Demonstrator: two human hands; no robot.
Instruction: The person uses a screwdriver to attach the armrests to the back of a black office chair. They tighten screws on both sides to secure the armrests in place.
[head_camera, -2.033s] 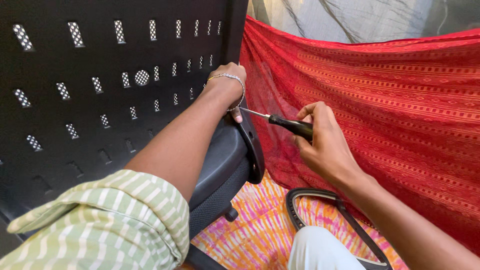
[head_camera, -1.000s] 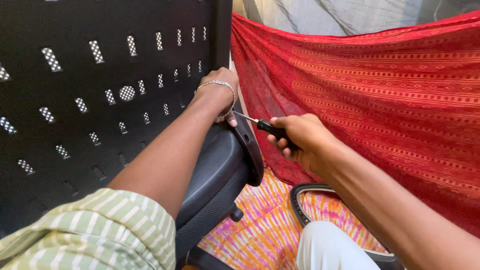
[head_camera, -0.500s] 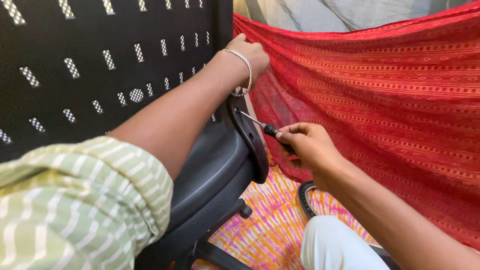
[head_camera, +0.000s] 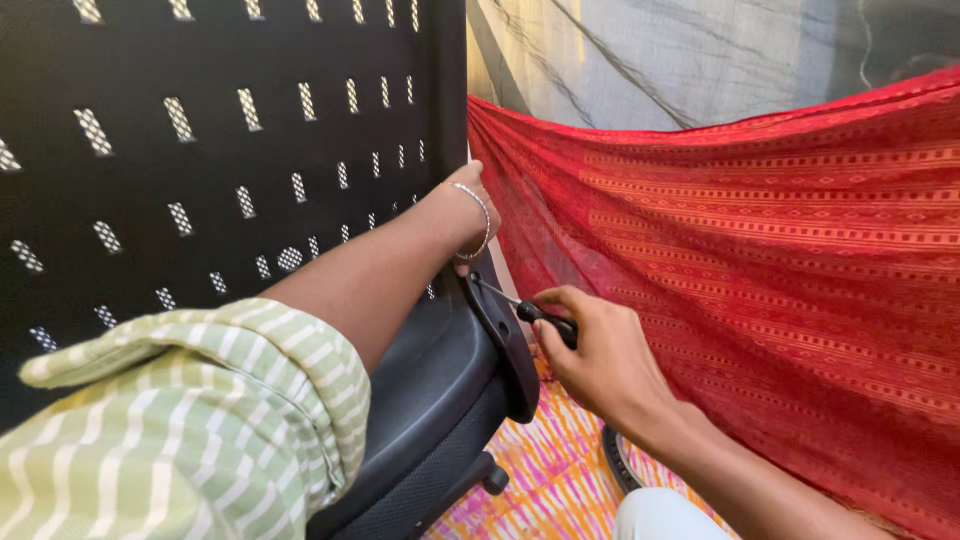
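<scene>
My right hand is closed around the black handle of a screwdriver. Its thin metal shaft points left, with the tip at the black plastic edge of an office chair part. My left hand, with a thin bracelet on the wrist, reaches over the perforated black chair back and grips its right edge, fingers hidden behind it. A green and white striped sleeve covers my left upper arm.
A red patterned cloth hangs across the right side. Under the chair lies an orange and pink patterned fabric. Part of a black curved chair piece rests on it. A grey sheet hangs behind.
The view has tilted and moved closer. My left hand went higher up the chair back's edge. My right hand kept the screwdriver at the black plastic part, lower in the picture.
</scene>
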